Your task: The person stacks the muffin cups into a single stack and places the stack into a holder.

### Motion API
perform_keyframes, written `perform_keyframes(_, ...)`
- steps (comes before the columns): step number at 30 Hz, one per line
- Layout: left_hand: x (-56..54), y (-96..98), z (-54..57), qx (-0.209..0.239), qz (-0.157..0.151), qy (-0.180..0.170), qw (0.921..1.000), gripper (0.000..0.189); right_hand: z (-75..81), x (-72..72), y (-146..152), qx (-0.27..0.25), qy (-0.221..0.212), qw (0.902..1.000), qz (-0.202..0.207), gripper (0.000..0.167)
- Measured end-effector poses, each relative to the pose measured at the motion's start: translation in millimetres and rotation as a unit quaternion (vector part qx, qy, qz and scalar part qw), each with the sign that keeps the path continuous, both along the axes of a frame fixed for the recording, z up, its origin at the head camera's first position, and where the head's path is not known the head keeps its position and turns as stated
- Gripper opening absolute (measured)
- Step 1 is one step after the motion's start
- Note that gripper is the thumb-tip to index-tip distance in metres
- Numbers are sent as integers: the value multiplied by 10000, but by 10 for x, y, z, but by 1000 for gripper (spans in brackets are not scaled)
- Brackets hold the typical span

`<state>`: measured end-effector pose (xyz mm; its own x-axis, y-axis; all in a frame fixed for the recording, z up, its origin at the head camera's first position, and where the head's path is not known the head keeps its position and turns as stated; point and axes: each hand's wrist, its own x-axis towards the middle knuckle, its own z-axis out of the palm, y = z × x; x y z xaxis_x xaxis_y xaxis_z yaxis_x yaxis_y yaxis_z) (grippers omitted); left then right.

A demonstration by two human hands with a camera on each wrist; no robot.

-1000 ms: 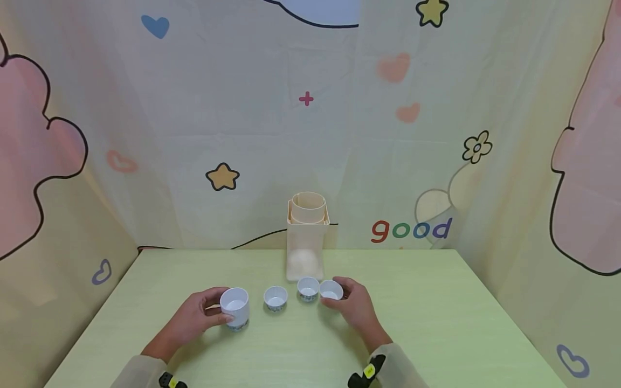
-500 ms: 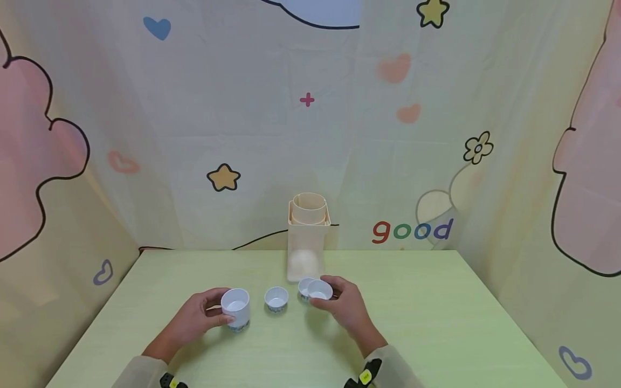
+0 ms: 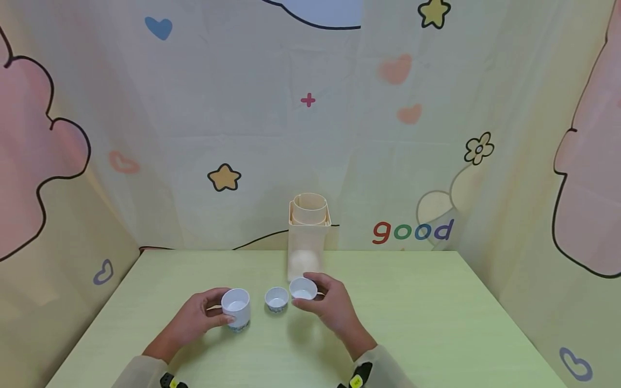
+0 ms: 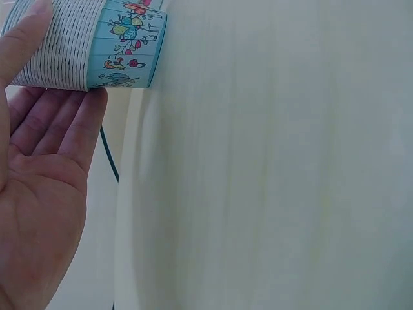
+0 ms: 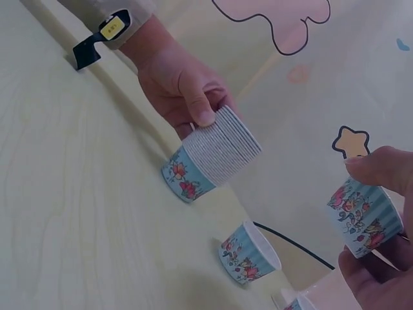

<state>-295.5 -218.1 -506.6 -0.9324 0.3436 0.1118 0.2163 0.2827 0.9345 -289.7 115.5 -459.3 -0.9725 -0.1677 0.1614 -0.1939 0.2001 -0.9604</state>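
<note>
In the head view my left hand (image 3: pixel 196 318) grips a nested stack of paper cups (image 3: pixel 236 310), upright, fingers behind and thumb in front. The left wrist view shows the stack's many white rims and its blue patterned base (image 4: pixel 129 45). Whether that base touches the table is unclear. My right hand (image 3: pixel 332 307) pinches a single paper cup (image 3: pixel 303 289) between thumb and fingers, raised over the table. One paper cup (image 3: pixel 276 300) stands upright between the hands. Another cup (image 5: pixel 300 303) peeks in at the right wrist view's bottom edge; in the head view the held cup hides it.
Behind the cups stands a tall cream holder (image 3: pixel 304 248) with a round tube (image 3: pixel 309 209) in its top. The pale green table (image 3: pixel 412 323) ends at a printed curtain (image 3: pixel 252 124) at the back, and curtains flank both sides.
My right hand has moved left with its cup, which now covers the cup in front of the cream holder. The left hand and its stack have stayed nearly still.
</note>
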Motion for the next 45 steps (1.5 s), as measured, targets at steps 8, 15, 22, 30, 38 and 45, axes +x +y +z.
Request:
perform_keyframes(8, 2, 4, -3, -53, 59, 2, 10000, 70, 12, 47, -163, -258, 77, 9990, 349, 59)
perform_keyframes(15, -13, -17, -35, 56, -46, 57, 10000, 71, 34, 71, -336, -441, 142, 9978, 467, 58)
perform_keyframes(22, -29, -20, -51, 74, -64, 91, 9999, 72, 63, 82, -493, -533, 218, 9966, 583, 55)
perform_keyframes(30, -11, 11, -23, -68, 26, 79, 9999, 68, 21, 59, -668, -662, 270, 9951, 689, 53)
perform_keyframes(38, -7, 5, -30, -30, 68, 4, 10000, 69, 13, 15, -817, -834, 251, 9924, 865, 54)
perform_keyframes(45, -12, -7, -34, 3, -9, 92, 10000, 66, 41, -10, -921, -762, 206, 9936, 810, 53)
